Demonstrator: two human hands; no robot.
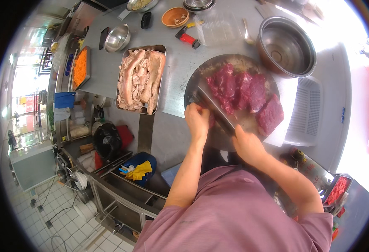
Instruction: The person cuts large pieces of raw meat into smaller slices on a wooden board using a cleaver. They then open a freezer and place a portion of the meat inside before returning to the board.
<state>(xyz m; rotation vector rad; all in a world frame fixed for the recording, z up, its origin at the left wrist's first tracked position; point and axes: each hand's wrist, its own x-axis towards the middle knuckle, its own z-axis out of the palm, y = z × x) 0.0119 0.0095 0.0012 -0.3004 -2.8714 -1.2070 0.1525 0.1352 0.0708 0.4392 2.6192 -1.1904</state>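
Note:
My right hand [246, 143] grips the handle of a broad cleaver [217, 110], its blade slanting across the left part of a round chopping board [246, 127]. Just left of the blade, my left hand [197, 118] has its fingers bent down at the board's left side; a bit of red meat shows beside them, and whether the fingers hold it cannot be told. Several chunks of raw red meat [242, 89] lie on the board to the right of the blade. One larger chunk [270, 115] rests near the board's right edge.
A metal tray of pale cooked-looking meat [141, 80] stands left of the board. Behind are a steel bowl [117, 37], a red-and-black torch head [188, 37], a clear plastic container [217, 30] and a spoon [247, 33]. A deep metal pot [286, 47] and white basket [305, 110] stand right.

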